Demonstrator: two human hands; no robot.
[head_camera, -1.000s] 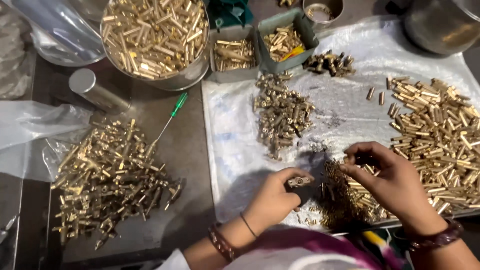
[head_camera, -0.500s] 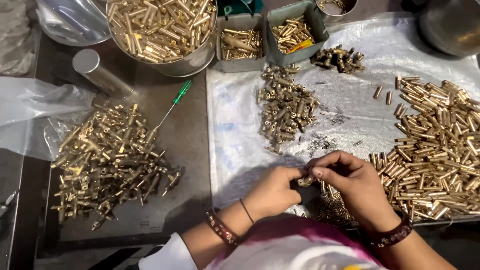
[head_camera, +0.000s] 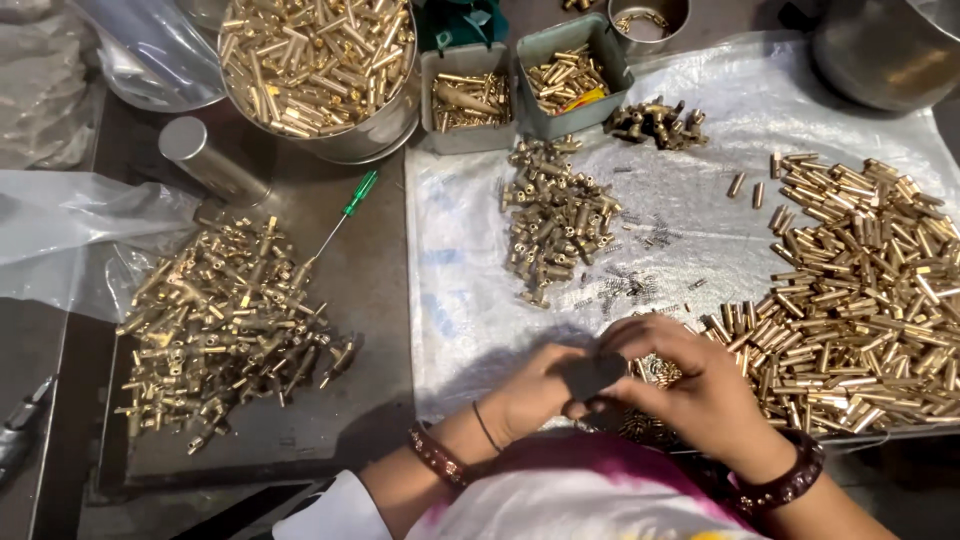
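Pinching together at six o'clock, left hand (head_camera: 535, 390) and right hand (head_camera: 690, 390) grip a small dark part (head_camera: 592, 375), apparently mid-assembly; fetching another brass tube (head_camera: 860, 300), three o'clock, needs one hand freed.

A dark, worn metal desk (head_camera: 370, 300) filled the view under dim, warm light. A pale plastic sheet (head_camera: 460, 260) covered its right half; crumpled clear plastic (head_camera: 70, 230) lay left of that sheet.
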